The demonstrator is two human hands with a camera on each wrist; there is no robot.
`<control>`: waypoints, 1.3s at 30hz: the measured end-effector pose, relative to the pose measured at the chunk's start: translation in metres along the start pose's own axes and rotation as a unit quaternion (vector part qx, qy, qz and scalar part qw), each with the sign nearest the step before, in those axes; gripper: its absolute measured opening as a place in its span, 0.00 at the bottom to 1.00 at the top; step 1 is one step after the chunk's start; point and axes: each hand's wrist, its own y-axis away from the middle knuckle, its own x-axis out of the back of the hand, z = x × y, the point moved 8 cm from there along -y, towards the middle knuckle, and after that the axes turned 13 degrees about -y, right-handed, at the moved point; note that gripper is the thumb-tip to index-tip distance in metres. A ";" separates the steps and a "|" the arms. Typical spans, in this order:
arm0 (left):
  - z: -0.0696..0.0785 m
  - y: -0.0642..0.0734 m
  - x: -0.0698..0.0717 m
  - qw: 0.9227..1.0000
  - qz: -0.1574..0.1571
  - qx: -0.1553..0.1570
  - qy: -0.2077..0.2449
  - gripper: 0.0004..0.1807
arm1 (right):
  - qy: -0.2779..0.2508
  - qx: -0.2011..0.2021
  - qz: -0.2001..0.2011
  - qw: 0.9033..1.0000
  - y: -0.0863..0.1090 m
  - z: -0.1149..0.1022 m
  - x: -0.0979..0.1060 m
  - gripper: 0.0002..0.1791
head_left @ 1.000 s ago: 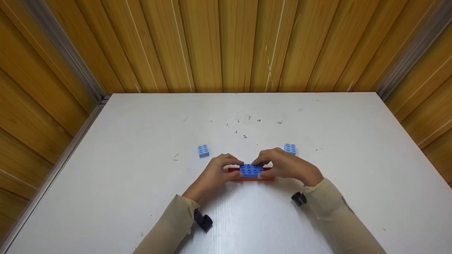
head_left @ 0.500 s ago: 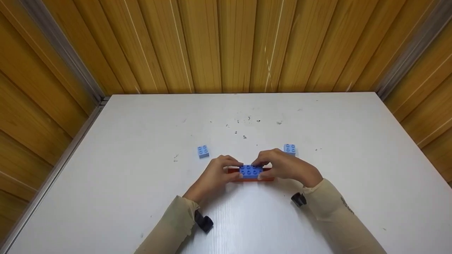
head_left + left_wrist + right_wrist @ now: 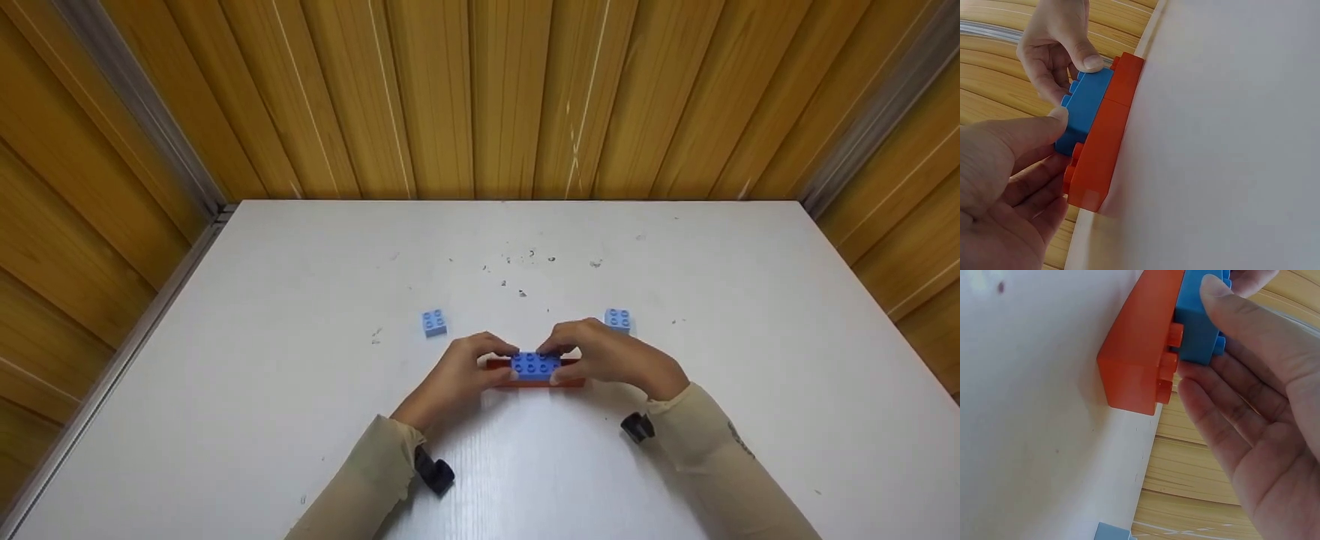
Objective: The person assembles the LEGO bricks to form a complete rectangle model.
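A blue toy brick with two rows of studs sits on a row of orange-red bricks, over its middle. In the left wrist view a seam divides that row, and bare studs show past both ends of the blue brick. My left hand pinches the blue brick's left end, thumb on the near side and fingertips on the far side. At the other end my right hand holds it in the same manner. The orange-red row rests on the white table.
Two small light-blue bricks lie farther back on the table, one at the left and one at the right, partly behind my right hand. Wood-patterned panels stand along the table's back edge. Black devices are worn at both wrists.
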 end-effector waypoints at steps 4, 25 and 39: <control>-0.001 0.002 -0.001 1.000 -0.006 -0.001 0.028 0.18 | 0.009 0.021 0.004 1.000 0.000 -0.002 0.001 0.18; -0.006 0.001 -0.001 0.998 -0.012 0.014 0.052 0.18 | 0.012 0.056 -0.006 0.998 0.004 -0.004 0.001 0.18; -0.008 0.002 -0.001 0.998 -0.012 0.018 0.052 0.18 | 0.008 0.042 0.032 0.999 0.010 -0.004 0.015 0.21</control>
